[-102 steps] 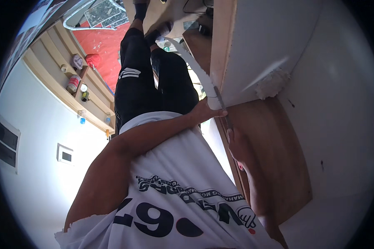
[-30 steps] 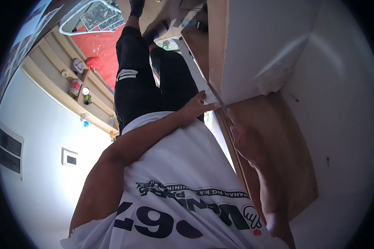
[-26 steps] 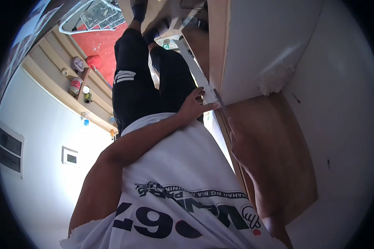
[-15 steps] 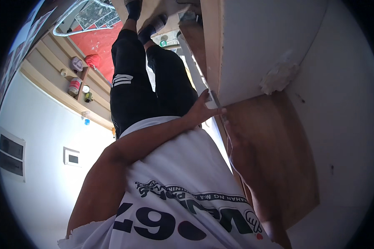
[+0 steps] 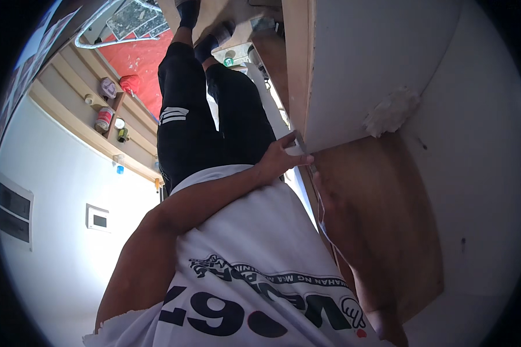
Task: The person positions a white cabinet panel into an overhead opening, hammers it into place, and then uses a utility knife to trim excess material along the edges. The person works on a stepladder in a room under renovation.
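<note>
Across the front of the white shirt reaches my left arm, its hand closed at waist height. Thumb and index finger pinch a small flat grey piece, whose kind I cannot make out, beside the edge of a wooden panel. Just below, my right hand lies dim in shadow against the brown wooden panel. Its fingers are mostly hidden, so their grip cannot be told. A thin white cord runs down along the right hand and forearm.
Wooden shelving on the left holds a red-and-white can and other small containers. Beyond it are a red surface and a white-framed ladder-like stand. A white board with a wooden edge stands close on the right.
The grey piece in my left hand has tilted and shows more of its face. My left index finger has shifted slightly. My right hand stays about where it was.
</note>
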`<state>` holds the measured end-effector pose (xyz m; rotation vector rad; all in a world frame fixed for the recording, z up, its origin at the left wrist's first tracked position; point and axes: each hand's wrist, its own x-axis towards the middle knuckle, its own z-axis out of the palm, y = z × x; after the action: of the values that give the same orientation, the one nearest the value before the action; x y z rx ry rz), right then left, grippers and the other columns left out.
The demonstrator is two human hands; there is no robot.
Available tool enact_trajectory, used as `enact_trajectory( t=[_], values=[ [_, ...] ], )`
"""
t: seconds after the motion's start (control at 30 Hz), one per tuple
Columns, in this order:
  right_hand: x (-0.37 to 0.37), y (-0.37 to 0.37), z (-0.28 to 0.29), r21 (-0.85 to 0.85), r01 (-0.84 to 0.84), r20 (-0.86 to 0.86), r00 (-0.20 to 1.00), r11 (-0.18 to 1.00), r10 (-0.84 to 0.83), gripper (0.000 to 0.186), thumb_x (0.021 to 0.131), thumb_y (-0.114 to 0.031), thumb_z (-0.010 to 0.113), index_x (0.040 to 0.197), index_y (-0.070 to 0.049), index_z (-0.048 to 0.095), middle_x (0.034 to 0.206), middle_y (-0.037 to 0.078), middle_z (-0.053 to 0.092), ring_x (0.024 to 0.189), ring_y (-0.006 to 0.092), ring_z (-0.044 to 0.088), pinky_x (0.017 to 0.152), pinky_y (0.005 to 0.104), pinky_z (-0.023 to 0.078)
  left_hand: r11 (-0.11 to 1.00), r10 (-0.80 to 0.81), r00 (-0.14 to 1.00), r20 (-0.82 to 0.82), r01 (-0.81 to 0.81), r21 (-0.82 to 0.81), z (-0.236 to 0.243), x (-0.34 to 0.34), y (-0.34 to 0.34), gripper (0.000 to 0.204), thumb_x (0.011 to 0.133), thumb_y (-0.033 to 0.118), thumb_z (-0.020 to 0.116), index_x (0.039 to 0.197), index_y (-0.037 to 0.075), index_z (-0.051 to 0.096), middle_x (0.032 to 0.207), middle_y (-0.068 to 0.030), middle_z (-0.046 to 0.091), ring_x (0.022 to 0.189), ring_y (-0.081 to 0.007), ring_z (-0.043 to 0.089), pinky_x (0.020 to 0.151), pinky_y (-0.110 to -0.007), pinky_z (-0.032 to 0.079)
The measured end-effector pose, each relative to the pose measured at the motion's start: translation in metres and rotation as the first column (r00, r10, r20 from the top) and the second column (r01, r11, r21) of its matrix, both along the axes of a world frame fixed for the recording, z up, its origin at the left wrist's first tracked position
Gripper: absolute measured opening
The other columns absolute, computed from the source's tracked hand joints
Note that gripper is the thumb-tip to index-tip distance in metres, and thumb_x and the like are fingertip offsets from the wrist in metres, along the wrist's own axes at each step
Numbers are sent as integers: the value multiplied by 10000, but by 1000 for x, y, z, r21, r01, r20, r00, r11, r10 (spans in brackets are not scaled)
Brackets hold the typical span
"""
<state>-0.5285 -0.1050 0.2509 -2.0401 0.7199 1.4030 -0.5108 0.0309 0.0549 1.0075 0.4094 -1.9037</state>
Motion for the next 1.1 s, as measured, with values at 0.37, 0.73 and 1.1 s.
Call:
enact_trajectory(
  t=[0.37,0.73,1.1],
  values=[
    [6,-1,-25,-11,-44,-155,987,999,41,425,967,-45,470,1391,-64,498,914,272,646,802,451,646,695,519,517,999,-4,998,-70,7,45,-7,4,1,862,822,278,815,1479,-18,342,1290,-184,592,1163,-258,610,877,-380,572],
    [10,-12,2,38,-125,-161,978,991,129,554,907,-33,521,1451,-66,421,807,218,636,718,384,658,638,488,527,1000,24,997,-75,-23,22,-3,5,14,1057,784,277,847,1542,8,160,1353,-216,534,1090,-257,634,813,-373,586],
    [5,-10,-13,42,-148,-182,971,988,153,534,890,17,497,1420,-40,455,917,253,658,790,414,670,685,491,531,994,107,985,-133,-102,44,-2,-7,-6,895,782,258,843,1469,-40,352,1398,-206,498,1106,-290,636,811,-405,619]
  ],
)
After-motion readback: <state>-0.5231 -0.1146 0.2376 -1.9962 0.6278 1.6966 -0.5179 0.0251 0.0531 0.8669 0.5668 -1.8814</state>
